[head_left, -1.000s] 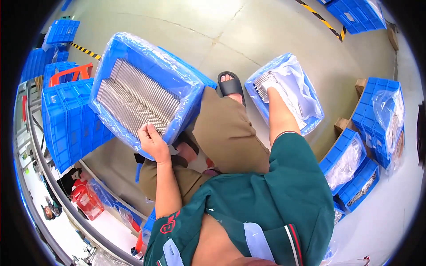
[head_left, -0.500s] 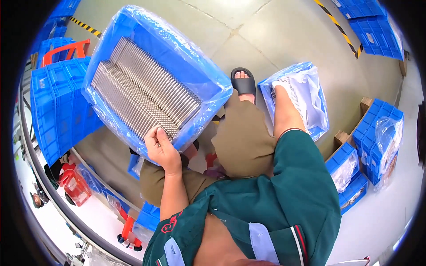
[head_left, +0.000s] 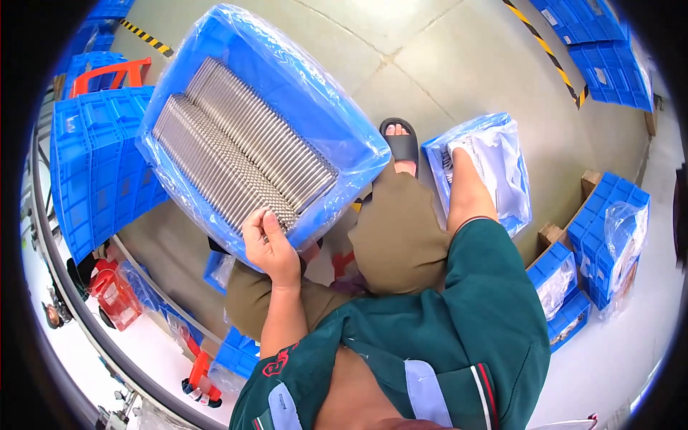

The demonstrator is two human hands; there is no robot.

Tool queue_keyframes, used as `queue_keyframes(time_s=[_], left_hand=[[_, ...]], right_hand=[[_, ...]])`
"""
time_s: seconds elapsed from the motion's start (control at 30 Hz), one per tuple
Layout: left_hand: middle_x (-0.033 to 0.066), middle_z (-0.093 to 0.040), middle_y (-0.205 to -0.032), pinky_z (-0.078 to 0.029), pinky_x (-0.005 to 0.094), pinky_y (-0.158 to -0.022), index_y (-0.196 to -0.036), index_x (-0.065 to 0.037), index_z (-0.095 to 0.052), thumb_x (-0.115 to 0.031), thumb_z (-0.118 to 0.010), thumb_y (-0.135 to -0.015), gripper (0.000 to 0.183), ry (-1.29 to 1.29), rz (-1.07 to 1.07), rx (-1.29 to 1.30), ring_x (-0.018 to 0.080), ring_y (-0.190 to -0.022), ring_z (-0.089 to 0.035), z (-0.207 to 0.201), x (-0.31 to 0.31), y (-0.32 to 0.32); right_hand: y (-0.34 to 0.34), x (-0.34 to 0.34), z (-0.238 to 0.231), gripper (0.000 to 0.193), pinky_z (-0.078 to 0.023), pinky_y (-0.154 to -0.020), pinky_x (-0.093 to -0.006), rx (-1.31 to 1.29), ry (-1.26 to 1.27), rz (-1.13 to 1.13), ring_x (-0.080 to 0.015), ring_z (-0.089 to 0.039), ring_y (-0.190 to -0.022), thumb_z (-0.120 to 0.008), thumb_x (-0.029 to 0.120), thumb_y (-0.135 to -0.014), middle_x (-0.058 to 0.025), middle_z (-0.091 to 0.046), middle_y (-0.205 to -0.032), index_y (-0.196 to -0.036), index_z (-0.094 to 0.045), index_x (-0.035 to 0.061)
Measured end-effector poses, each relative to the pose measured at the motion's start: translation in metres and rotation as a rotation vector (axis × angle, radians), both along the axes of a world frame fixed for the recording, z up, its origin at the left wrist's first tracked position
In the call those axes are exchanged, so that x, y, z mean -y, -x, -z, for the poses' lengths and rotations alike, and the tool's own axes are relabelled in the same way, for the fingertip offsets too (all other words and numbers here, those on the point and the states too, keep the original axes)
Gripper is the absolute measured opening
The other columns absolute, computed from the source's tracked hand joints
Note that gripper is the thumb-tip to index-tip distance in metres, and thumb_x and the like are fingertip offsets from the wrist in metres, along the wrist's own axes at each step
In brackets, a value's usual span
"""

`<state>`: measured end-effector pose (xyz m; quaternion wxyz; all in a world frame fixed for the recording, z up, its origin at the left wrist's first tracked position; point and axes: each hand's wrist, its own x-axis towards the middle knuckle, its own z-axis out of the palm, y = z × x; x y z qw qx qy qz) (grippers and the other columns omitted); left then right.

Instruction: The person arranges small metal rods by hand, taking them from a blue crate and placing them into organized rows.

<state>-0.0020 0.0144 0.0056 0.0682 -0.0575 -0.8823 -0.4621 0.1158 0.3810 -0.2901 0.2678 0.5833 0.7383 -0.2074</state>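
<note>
On the left, a large blue bin lined with clear plastic holds rows of slim metal rods, stacked side by side. At its near edge is my left hand, fingers curled and thumb against them, close to the rod ends. What lies in those fingers, if anything, is too hidden to name. My right hand reaches down into a smaller blue bin on the right, where a white sheet lies over part of the contents. Thin metal pieces show beside this hand; its fingers are hidden.
Stacked blue crates stand at the left beside a red-orange frame. More crates are at the right, some on wood, with others at the far right. Yellow-black tape marks the floor. My sandalled foot is between the bins.
The view has shifted slightly, so both bins appear a little farther right. My left hand stays by the rod ends; my right hand remains in the smaller bin, with its arm slightly shifted.
</note>
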Motion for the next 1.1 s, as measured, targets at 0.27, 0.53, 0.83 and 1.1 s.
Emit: queue_keyframes(time_s=[0.27, 0.53, 0.83, 1.1], left_hand=[[0.0068, -0.055, -0.083, -0.042, 0.0232, -0.064, -0.091, 0.004, -0.056, -0.006, -0.052, -0.087, 0.011, 0.040, -0.002, 0.008, 0.0127, -0.071, -0.050, 0.002, 0.002, 0.000], [0.0073, -0.055, -0.082, -0.042, 0.0238, -0.061, -0.091, 0.004, -0.056, -0.007, -0.052, -0.087, 0.012, 0.008, 0.066, -0.044, 0.0127, -0.068, -0.049, -0.003, -0.009, 0.001], [0.0092, -0.057, -0.080, -0.043, 0.0270, -0.062, -0.091, 0.003, -0.057, -0.010, -0.053, -0.087, 0.014, 0.025, 0.039, -0.086, 0.0168, -0.067, -0.053, 0.011, -0.008, 0.001], [0.0101, -0.057, -0.079, -0.044, 0.0315, -0.065, -0.088, -0.001, -0.055, -0.014, -0.053, -0.087, 0.014, -0.020, 0.003, -0.184, 0.0226, -0.071, -0.055, 0.000, -0.004, 0.013]], right_hand=[[-0.008, 0.026, -0.015, 0.046, -0.033, -0.098, -0.0284, -0.059, -0.034, 0.185, -0.0200, -0.040, -0.122, -0.041, 0.031, -0.088, -0.0102, -0.042, -0.132, -0.128, -0.043, 0.0076], [-0.048, -0.006, 0.048, 0.042, -0.045, -0.084, -0.0372, -0.027, -0.178, -0.076, -0.0253, -0.058, -0.098, -0.035, 0.029, -0.090, -0.0146, -0.056, -0.113, -0.123, -0.048, 0.0061], [-0.073, 0.014, -0.021, 0.019, -0.026, -0.036, -0.0252, -0.690, 0.678, 1.225, -0.0113, -0.035, -0.043, -0.043, 0.027, -0.088, 0.0004, -0.038, -0.057, -0.072, -0.041, 0.0166], [0.007, 0.034, -0.226, 0.020, -0.023, -0.036, -0.0201, -1.214, 1.144, 0.689, -0.0070, -0.031, -0.043, -0.046, 0.027, -0.091, 0.0000, -0.045, -0.063, -0.090, -0.049, 0.0078]])
